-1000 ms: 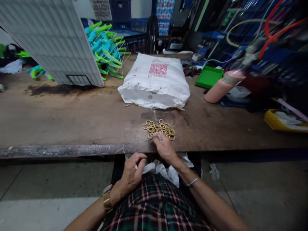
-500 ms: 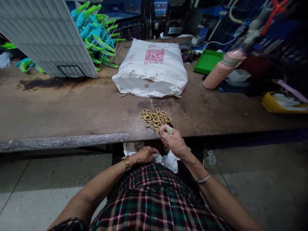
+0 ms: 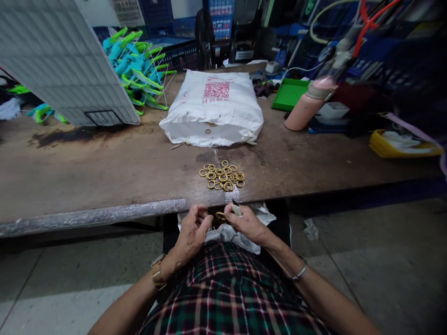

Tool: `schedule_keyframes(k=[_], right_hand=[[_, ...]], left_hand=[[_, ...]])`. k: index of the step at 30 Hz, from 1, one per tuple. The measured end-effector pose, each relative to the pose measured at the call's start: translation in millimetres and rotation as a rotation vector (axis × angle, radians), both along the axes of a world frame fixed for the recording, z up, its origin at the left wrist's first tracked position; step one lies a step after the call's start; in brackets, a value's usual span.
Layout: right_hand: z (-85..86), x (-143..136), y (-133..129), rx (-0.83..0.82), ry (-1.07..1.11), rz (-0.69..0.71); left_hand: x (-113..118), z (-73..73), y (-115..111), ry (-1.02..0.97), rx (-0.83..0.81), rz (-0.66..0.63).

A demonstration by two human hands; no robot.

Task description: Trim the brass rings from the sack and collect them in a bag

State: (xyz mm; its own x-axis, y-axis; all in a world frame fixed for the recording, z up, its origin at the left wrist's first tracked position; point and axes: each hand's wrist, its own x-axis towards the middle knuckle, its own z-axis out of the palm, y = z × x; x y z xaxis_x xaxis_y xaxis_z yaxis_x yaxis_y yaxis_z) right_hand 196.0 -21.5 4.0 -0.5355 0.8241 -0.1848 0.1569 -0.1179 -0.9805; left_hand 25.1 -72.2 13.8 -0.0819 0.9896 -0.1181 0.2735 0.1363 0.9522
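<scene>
One round gold-coloured ring [image 3: 220, 215] pinched by right hand [image 3: 248, 225], drawn back off the brown wooden bench [image 3: 104, 172]'s near edge; left hand [image 3: 190, 232] lifted from crumpled white sheeting [image 3: 226, 234], fingers half-curled. Past that edge, loose gold-coloured rings [image 3: 222, 177]; farther, white sack [image 3: 240, 104], red QR code [image 3: 216, 90], blurred characters [image 3: 215, 100].

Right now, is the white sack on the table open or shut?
Open: the white sack gapes at its near end, showing a ring.

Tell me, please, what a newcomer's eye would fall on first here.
Probably the white sack with red print, lying on the table. Next come the gold rings, loosely piled between it and the table's near edge, then the bright blue and green pieces beside the grey panel.
</scene>
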Motion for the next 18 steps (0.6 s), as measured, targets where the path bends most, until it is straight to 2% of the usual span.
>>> schedule_keyframes(k=[5,9,13,18], right_hand=[[-0.2,-1.3,2.0,0.031,-0.017,0.031],[-2.4,-4.7,4.9,0.074,-0.054,-0.044],[0.3,-11.5,9.9,0.14,-0.133,-0.156],[5.4,-15.7,17.7,0.138,-0.172,-0.146]], left_hand=[[7.3,6.0,13.2,-0.282,-0.172,-0.118],[12.9,7.1,17.0,-0.336,-0.233,-0.064],[17.4,6.7,18.2,-0.342,-0.196,-0.037],[19.6,5.8,22.2,-0.421,-0.21,-0.077]])
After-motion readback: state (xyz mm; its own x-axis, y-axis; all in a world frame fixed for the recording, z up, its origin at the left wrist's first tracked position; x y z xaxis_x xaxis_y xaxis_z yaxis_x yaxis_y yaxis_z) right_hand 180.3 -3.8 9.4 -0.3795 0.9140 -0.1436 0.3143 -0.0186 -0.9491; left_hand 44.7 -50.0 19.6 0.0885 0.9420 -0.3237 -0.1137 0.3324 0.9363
